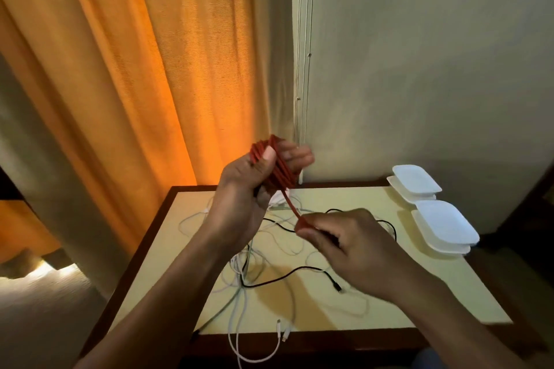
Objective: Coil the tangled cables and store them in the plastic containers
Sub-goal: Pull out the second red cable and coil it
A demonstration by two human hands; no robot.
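A red cable (pixel 280 172) is wound in several loops around my left hand (pixel 254 183), which holds the coil raised above the far side of the table with the thumb pressed on it. One red strand runs down to my right hand (pixel 338 237), which pinches it lower and to the right. Below both hands a tangle of white cables (pixel 239 266) and a black cable (pixel 269 280) lies spread on the table. Two white plastic containers stand at the right: a far container (pixel 415 181) and a near container (pixel 446 226).
The cream-topped table (pixel 419 293) has a dark wooden rim. Some white cable ends (pixel 283 334) hang over its near edge. An orange curtain (pixel 150 69) hangs behind on the left and a plain wall (pixel 419 69) stands behind on the right.
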